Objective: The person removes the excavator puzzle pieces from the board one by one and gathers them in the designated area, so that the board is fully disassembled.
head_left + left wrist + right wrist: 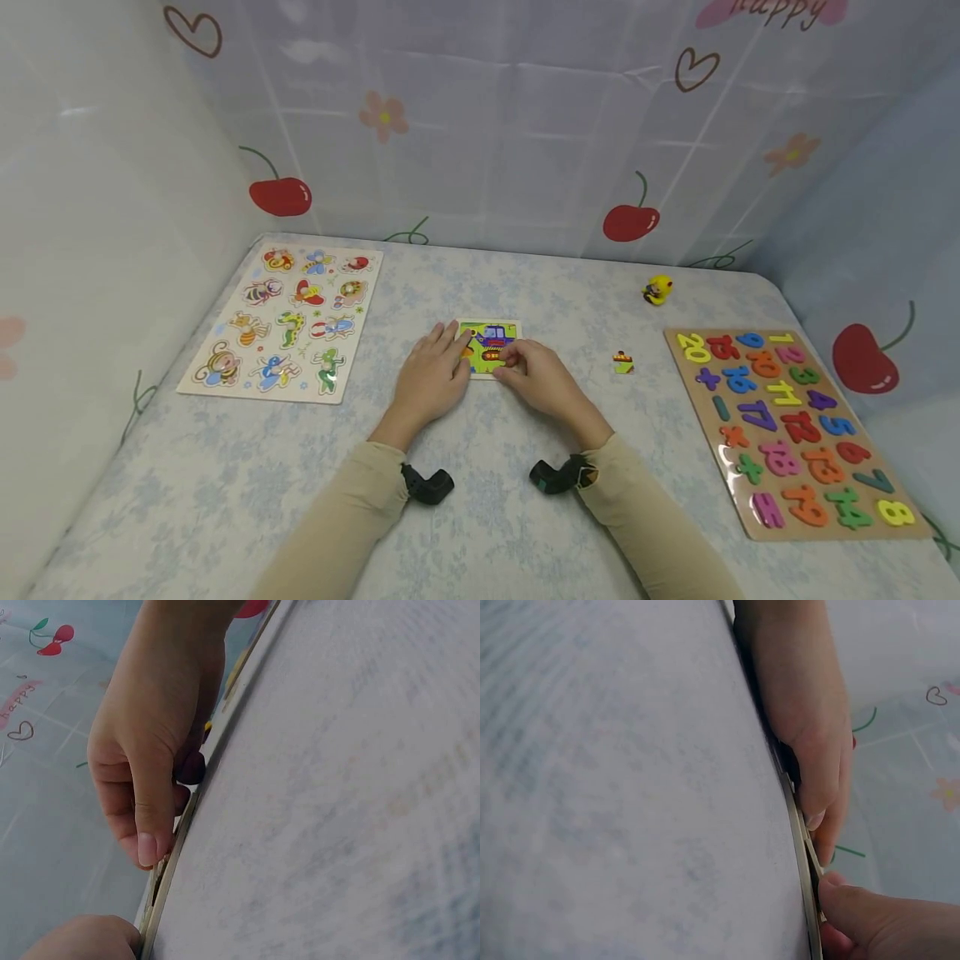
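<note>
A small square jigsaw puzzle (pixel 493 335) with a purple digger on a green ground lies in the middle of the table. My left hand (pixel 431 375) rests along its left side, fingers extended over the edge. With thumb and index finger, my right hand (pixel 547 379) pinches a thin puzzle piece (pixel 814 862) at the board's right side. In the right wrist view that piece tilts up from the board, and the fingers hide its picture. A loose puzzle piece (pixel 623 362), red, yellow and green, lies to the right of my right hand.
On the left lies a white insect puzzle board (pixel 303 390). A wooden number board (pixel 738 450) with colourful numerals takes up the right side. A small yellow toy (pixel 657 290) stands at the back right. Printed curtains enclose the table.
</note>
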Tool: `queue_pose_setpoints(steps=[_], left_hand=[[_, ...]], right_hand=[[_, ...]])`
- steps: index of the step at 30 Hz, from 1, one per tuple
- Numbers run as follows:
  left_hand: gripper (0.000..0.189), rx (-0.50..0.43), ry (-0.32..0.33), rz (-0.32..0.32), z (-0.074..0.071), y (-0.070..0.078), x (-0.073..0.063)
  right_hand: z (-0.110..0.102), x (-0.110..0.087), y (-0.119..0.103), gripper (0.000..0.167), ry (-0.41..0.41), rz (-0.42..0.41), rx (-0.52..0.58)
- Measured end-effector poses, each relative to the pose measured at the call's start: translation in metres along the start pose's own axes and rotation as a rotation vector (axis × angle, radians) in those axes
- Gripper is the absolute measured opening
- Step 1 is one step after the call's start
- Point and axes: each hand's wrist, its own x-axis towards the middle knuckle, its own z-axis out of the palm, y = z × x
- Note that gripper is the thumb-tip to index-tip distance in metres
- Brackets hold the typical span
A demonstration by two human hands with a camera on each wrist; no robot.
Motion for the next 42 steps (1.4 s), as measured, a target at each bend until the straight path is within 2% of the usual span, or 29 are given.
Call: queue_pose_setpoints(steps=[7, 19, 35, 42], left_hand=[[0.053, 0.005, -0.005, -0.001, 0.0009, -0.0008, 0.0], [0.053, 0.012, -0.004, 0.006, 0.0007, -0.0002, -0.0006], [0.053, 0.012, 0.003, 0.008, 0.0017, -0.0005, 0.0001], [0.052, 0.004, 0.004, 0.008, -0.0001, 0.0003, -0.0009]], right_hand=[[-0.0031, 0.0001, -0.0003, 0.042, -0.035, -0.076, -0.019], [-0.0047, 0.004, 0.004, 0.036, -0.067, -0.115, -0.072], [-0.0052, 0.0058, 0.0042, 0.03, -0.085, -0.104, -0.045], [-0.0066, 0.0075, 0.0031, 0.031, -0.114, -0.135, -0.042]])
